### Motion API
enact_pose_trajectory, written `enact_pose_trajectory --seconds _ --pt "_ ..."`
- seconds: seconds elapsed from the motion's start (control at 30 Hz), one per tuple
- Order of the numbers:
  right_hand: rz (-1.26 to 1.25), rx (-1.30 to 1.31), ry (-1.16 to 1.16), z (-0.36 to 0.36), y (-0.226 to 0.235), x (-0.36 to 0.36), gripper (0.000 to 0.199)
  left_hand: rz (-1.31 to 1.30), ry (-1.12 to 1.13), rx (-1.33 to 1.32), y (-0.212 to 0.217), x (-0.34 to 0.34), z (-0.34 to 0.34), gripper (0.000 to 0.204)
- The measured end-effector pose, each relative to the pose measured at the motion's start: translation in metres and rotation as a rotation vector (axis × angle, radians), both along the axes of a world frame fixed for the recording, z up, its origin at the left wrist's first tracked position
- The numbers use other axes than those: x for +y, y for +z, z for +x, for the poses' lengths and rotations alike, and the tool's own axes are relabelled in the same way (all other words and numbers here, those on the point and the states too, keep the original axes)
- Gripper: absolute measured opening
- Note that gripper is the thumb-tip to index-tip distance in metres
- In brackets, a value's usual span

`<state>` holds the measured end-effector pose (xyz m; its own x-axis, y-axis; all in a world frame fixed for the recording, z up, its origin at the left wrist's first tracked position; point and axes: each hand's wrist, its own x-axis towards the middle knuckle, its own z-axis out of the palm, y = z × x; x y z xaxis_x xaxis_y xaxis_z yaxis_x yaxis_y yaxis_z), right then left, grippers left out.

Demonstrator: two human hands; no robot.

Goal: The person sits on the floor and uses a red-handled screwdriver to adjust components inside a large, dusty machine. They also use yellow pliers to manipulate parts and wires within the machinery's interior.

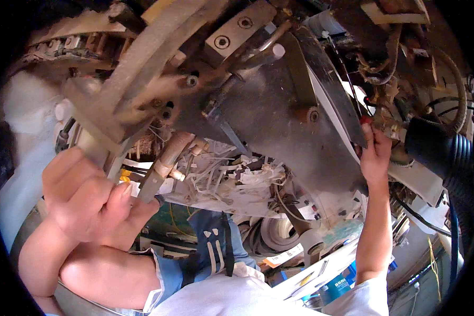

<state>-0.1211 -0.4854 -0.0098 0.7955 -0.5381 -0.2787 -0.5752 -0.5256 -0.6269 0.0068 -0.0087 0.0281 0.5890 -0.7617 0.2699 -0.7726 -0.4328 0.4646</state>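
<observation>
My left hand (pixel 87 197) is at the left, fingers curled in a fist around the lower end of a grey metal lever (pixel 97 131). The lever's upper part is blurred and crosses in front of the machine. At the right, my right hand (pixel 375 152) reaches up to the edge of the dark metal plate (pixel 279 105). Its fingertips are at a small red knob (pixel 365 121); some fingers are partly hidden. Close by my left hand is a worn metal cylinder (pixel 174 152) with a brass-coloured fitting (pixel 177 174).
Behind the plate lies a heap of pale scrap strips (pixel 231 174). Below are a roll of tape-like material (pixel 277 231) and a teal container (pixel 336 288). A black ribbed hose (pixel 450 150) and loose cables crowd the right. A bolted metal block (pixel 238 31) juts out at the top.
</observation>
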Motion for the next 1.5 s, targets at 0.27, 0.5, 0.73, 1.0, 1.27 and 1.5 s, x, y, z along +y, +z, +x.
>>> enact_pose_trajectory --seconds 0.27,0.5,0.73,1.0,1.27,1.5 --pt "-0.17 0.054 0.181 -0.014 0.04 -0.005 0.037 -0.056 -0.017 -0.156 0.006 -0.004 0.002 0.036" --pt "-0.472 0.157 0.18 -0.089 0.118 0.021 0.041 0.01 -0.518 0.058 0.026 -0.02 -0.053 0.031" --pt "-0.419 0.096 -0.189 -0.235 0.129 0.08 0.025 0.736 -0.532 0.585 -0.096 -0.071 -0.176 0.022" --pt "0.477 0.15 -0.536 -0.329 0.02 0.232 0.021 0.275 0.371 1.065 -0.249 -0.099 -0.296 0.031" --pt "0.358 0.2 -0.364 -0.316 -0.037 0.241 0.03 0.257 0.699 1.124 -0.276 -0.126 -0.285 0.035" --pt "0.246 0.193 -0.232 -0.308 -0.035 0.222 0.03 -0.177 0.952 1.469 -0.273 -0.126 -0.284 0.027"
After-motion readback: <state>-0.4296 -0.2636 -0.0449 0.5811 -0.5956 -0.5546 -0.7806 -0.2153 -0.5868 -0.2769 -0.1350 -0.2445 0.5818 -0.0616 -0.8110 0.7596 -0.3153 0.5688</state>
